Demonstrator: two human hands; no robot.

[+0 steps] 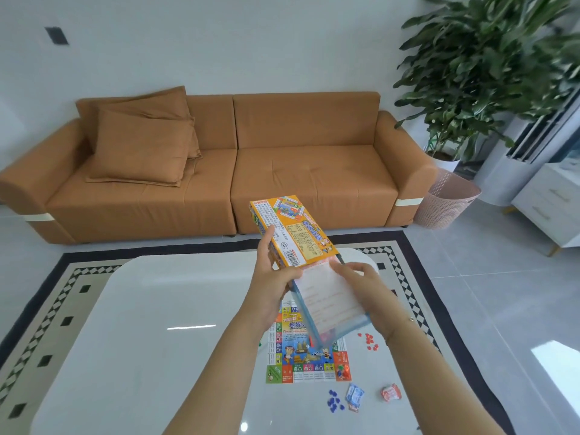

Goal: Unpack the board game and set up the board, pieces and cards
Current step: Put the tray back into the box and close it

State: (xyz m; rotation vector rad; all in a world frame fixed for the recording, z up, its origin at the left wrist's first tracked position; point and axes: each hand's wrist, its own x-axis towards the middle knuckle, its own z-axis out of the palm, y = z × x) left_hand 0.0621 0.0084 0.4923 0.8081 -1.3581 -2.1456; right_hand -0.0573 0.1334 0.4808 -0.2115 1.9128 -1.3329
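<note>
My left hand (272, 279) grips the orange game box (290, 230), held tilted above the white table (157, 324). My right hand (361, 281) holds a blue inner tray with a white sheet (326, 296) on top, partly slid out of the box's open end. Under them the colourful game board (306, 356) lies flat on the table, with a small orange piece (343, 371) on its near right corner. Red tokens (370, 340) lie to the board's right, blue tokens (334, 400) below it. A blue card pack (354, 395) and a red card pack (390, 392) lie near the front.
An orange sofa (219, 171) with cushions stands behind the table. A black-and-white patterned rug (72, 277) lies under the table. At the right are a potted plant (477, 73), a pink basket (445, 199) and a white cabinet (552, 205).
</note>
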